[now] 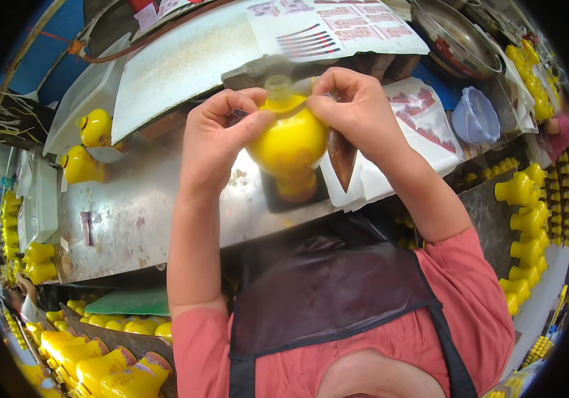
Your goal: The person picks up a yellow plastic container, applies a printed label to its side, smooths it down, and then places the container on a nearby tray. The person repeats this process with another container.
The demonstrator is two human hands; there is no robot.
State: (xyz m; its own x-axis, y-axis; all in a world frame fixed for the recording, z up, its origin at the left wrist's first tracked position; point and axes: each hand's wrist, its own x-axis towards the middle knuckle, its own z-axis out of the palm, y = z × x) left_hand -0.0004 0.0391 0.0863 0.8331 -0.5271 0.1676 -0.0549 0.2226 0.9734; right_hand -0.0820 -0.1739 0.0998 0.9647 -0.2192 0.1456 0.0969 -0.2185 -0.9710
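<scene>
Left hand (214, 142) and right hand (354, 109) both grip one yellow round-bellied bottle (289, 146), held up between them above the metal workbench (138, 219). Left thumb presses its shoulder; right fingertips pinch near the clear neck (278, 85). Beyond the right hand lie printed label sheets (337, 26); below its wrist, a white bag (424, 126). Left of the left hand stand two more yellow bottles (88, 146).

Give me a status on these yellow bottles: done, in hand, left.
Looks done: two yellow bottles lie at the far left of the metal bench. In hand: left hand and right hand both grip one yellow bottle at its neck. Left, seemingly: many bottles in the left crates and right rows.
</scene>
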